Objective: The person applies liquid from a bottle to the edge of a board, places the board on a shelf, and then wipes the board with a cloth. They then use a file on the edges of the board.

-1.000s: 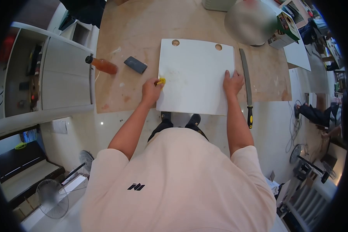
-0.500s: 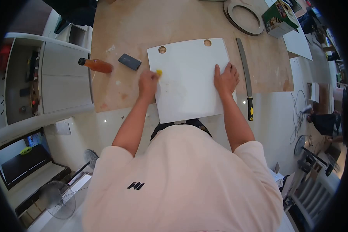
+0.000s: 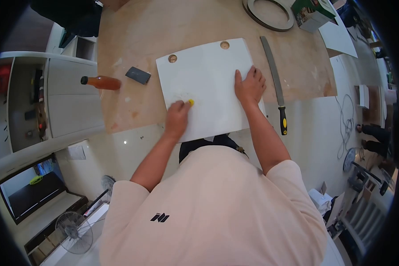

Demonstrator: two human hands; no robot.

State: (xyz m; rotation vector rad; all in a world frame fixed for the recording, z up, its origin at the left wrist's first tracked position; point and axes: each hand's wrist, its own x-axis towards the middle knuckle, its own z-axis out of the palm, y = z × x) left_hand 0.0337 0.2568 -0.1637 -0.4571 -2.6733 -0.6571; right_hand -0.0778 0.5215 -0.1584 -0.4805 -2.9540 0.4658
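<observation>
A white panel (image 3: 204,84) with two round holes near its far edge lies on the wooden table. My left hand (image 3: 177,119) is closed on a small yellow piece (image 3: 191,102), soft-looking, and presses it against the panel's left half. Most of that piece is hidden by my fingers. Faint smudges show on the surface just beyond it. My right hand (image 3: 251,88) lies flat near the panel's right edge, fingers spread. Right of it is a long file (image 3: 274,71) with a black and yellow handle that juts past the table's front edge.
On the left of the table (image 3: 164,22) are a dark grey block (image 3: 138,75) and a bottle of orange-red liquid (image 3: 104,82) on its side. Rolls of edge banding (image 3: 255,15) and a green box (image 3: 312,15) sit at the far right.
My left hand has moved with the yellow piece toward me and right, from the panel's left edge onto its surface. My right hand stays on the panel. The camera view has shifted.
</observation>
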